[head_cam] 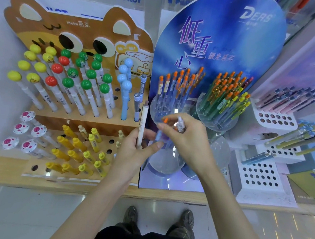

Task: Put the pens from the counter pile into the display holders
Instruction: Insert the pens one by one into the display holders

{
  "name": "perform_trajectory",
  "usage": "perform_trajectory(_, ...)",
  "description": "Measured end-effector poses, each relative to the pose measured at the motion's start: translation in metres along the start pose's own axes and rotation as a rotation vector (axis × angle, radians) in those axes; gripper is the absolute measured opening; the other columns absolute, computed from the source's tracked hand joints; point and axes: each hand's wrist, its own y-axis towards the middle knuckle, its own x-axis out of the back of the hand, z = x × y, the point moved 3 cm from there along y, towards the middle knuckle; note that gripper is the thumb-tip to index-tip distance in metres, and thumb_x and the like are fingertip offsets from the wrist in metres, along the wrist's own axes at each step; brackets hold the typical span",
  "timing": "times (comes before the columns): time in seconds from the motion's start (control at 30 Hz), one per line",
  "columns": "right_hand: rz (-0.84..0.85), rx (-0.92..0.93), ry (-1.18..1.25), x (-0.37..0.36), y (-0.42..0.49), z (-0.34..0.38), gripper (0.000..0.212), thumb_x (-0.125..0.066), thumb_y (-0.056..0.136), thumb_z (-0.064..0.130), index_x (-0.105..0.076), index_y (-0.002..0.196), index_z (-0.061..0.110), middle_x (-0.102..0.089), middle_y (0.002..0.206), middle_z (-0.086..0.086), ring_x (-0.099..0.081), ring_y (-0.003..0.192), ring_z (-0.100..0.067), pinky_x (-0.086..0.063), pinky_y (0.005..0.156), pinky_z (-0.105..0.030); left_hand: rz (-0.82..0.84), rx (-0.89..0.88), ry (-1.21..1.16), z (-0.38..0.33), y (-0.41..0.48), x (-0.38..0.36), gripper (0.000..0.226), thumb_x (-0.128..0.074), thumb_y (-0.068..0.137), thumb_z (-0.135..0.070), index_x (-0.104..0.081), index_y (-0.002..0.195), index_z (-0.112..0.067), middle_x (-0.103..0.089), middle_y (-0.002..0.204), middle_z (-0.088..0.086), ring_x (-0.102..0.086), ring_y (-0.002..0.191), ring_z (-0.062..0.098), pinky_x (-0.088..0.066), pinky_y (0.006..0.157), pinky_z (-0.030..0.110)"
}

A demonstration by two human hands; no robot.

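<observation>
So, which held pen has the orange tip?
The blue pen pinched in the right hand; the left hand grips a cream-white pen with a brownish tip.

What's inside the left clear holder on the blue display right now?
Orange-capped pens stand in the back holes of the clear holder; several front holes show empty. The right hand covers its front edge.

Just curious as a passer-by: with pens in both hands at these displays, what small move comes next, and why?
Probably the right hand tips its blue pen with the orange top into a free hole of the clear holder just behind it, since matching orange-topped pens already stand there. The left hand holds a white pen, likely for later.
</observation>
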Motion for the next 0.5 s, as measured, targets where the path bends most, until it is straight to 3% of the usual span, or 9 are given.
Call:
perform_trajectory(0.1,-0.065,0.035,-0.118,0.013,0.003,-0.004,0.012,-0.072,0.083,0.014,-0.073,0.094,0.017,-0.069,0.087,0.006,-0.058,0.073,0.002,-0.041,0.067,-0.01,-0.039,0.073,-0.037,0.002,0.0,0.005,0.006,-0.059,0.092,-0.031,-0.061,0.097,-0.032,-0.062,0.072,-0.023,-0.055,0.062,-0.007,-0.043,0.053,0.01)
perform_trajectory(0.23,-0.072,0.127,-0.366,0.018,0.003,-0.011,0.019,-0.068,0.087,0.013,-0.072,0.105,0.011,-0.069,0.102,-0.004,-0.062,0.093,-0.017,-0.045,0.08,-0.026,-0.096,0.084,-0.174,0.005,-0.003,0.011,0.026,-0.038,0.102,-0.03,-0.063,0.1,-0.024,-0.057,0.069,-0.014,-0.048,0.057,0.002,-0.037,0.056,0.024)
perform_trajectory(0.37,-0.085,0.162,-0.433,0.016,0.001,-0.023,0.018,-0.066,0.089,0.012,-0.072,0.106,0.011,-0.067,0.098,-0.007,-0.062,0.089,-0.023,-0.046,0.077,-0.034,-0.08,0.055,-0.213,0.007,-0.008,0.014,0.029,-0.038,0.102,-0.03,-0.065,0.095,-0.025,-0.05,0.065,-0.013,-0.042,0.054,0.006,-0.03,0.057,0.032)
perform_trajectory(0.5,-0.112,0.206,-0.461,0.016,-0.002,-0.027,0.017,-0.065,0.089,0.012,-0.072,0.105,0.011,-0.065,0.093,-0.006,-0.061,0.084,-0.025,-0.048,0.073,-0.037,-0.051,0.049,-0.202,0.009,-0.008,0.015,0.028,-0.038,0.102,-0.029,-0.064,0.097,-0.023,-0.049,0.068,-0.013,-0.042,0.054,0.005,-0.035,0.058,0.027)
